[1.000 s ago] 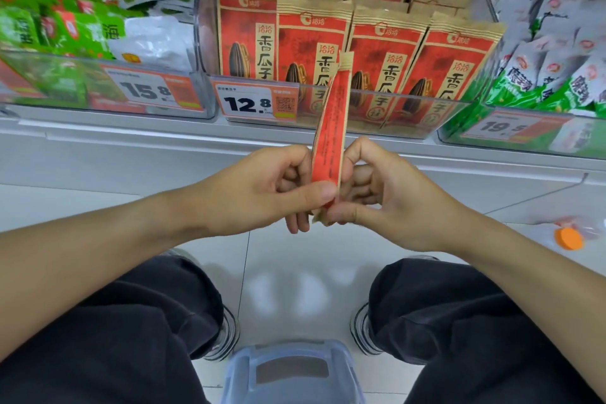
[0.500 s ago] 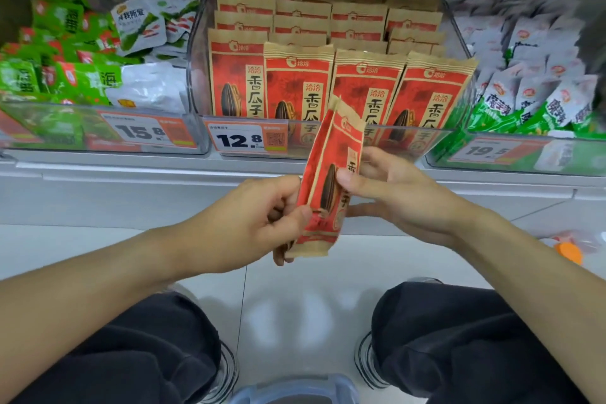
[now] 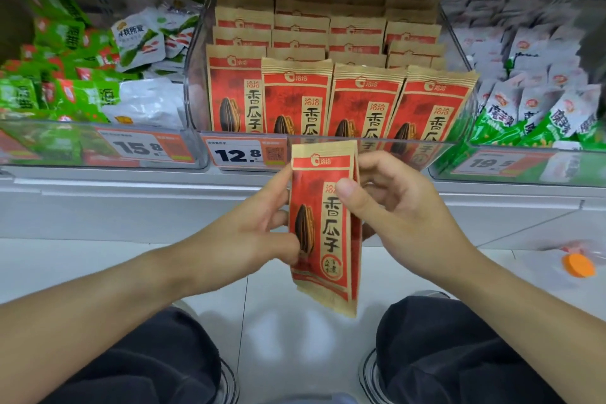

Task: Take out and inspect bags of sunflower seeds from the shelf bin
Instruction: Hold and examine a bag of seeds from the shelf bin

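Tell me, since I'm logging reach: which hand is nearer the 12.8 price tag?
Left. The left hand sits just below the 12.8 price tag; the right hand is farther right, beyond the held bag.

You hold one sunflower seed bag (image 3: 323, 223) in your two hands, left hand (image 3: 259, 233) and right hand (image 3: 393, 207). Four bags stand in the bin's front row (image 3: 341, 102); behind them perhaps twelve more, blurred. Three price tags (image 3: 236, 154) show.

A shop. Clear shelf bins (image 3: 196, 82) hold packaged snacks, the seed bags (image 3: 296, 98) at 12 o'clock. Price tags (image 3: 237, 154) front each bin.
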### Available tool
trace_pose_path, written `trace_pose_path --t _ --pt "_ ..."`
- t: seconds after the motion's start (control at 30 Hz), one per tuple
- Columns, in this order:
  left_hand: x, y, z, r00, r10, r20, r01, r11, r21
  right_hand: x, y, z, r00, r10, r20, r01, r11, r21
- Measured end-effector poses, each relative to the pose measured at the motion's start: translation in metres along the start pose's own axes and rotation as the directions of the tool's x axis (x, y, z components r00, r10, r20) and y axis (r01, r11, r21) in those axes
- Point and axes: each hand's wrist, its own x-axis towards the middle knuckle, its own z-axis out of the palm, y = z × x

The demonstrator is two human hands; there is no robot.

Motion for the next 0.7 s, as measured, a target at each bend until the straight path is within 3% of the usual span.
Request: trace_pose_path --t 0.1,0.37,0.7 --pt "0.0 0.004 0.008 0.997 0.031 0.077 -0.02 0.989 -0.145 -0.001 0.004 0.004 0.998 -0.04 -0.039 0.043 0.996 0.075" --pt "0.009 0.007 0.014 0.997 -0.015 -0.08 0.004 0.991 -0.135 -0.002 -0.007 0.01 0.999 0.036 -0.027 -0.025 0.944 0.328" --pt "0.013 0.002 0.018 0.992 0.008 -0.127 -0.001 0.998 0.056 -0.001 -0.006 0.011 0.996 0.083 0.029 -0.087 0.911 0.402"
